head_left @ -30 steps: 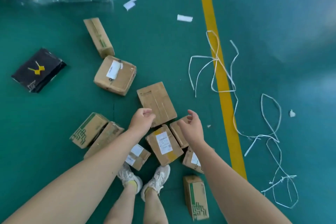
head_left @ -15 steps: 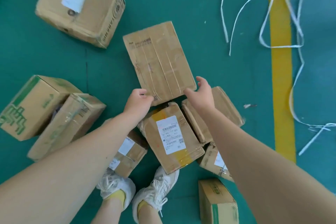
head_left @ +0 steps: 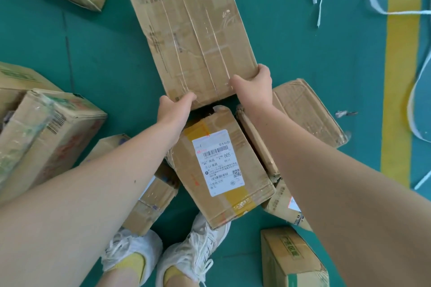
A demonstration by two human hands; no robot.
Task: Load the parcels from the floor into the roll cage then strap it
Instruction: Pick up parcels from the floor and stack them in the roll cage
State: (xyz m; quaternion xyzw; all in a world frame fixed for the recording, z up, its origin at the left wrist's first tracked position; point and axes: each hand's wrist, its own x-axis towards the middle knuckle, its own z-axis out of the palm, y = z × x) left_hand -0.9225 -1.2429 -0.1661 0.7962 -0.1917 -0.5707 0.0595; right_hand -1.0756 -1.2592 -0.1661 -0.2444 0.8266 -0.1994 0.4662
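A white label (head_left: 218, 162) on the parcel (head_left: 253, 170) just nearer the person than the left grip (head_left: 173, 110) reads "005"; print on the gripped carton (head_left: 193, 37) is illegible.

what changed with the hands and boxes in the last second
Both hands reached forward and down from hovering empty over the pile. The left hand now grips the near left corner of the flat taped box, and the right hand grips its near right corner. The box has not visibly shifted on the green floor. The labelled parcel and the white strapping lie as before.
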